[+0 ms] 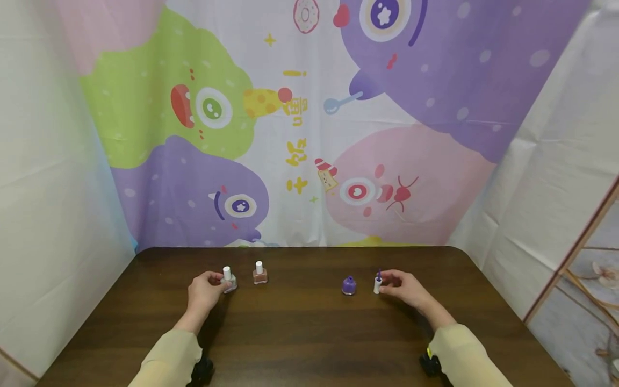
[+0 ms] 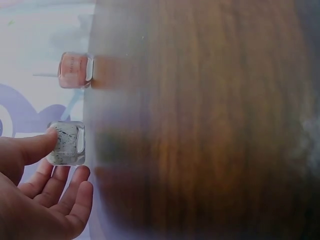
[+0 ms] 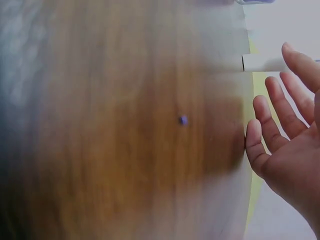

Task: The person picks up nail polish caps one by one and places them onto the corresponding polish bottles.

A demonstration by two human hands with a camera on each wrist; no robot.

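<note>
My left hand (image 1: 205,293) pinches a square glass nail polish bottle (image 2: 69,145) with speckled pale polish and a white cap, thumb on its front. Just to its right stands a pinkish-brown nail polish bottle (image 1: 260,276), white cap on. My right hand (image 1: 403,287) has thumb and index finger at a white nail polish cap (image 1: 377,286), which is upside down with its purple brush (image 1: 379,272) pointing up. In the right wrist view the thumb overlaps the cap (image 3: 262,63), the other fingers spread below. Left of it stands an uncapped purple nail polish bottle (image 1: 348,286).
Everything stands toward the far side of a dark brown wooden table (image 1: 300,333). A cartoon-print curtain (image 1: 300,220) hangs behind the far edge. On the table's surface, nearer the right wrist camera, is a small purple spot (image 3: 183,120).
</note>
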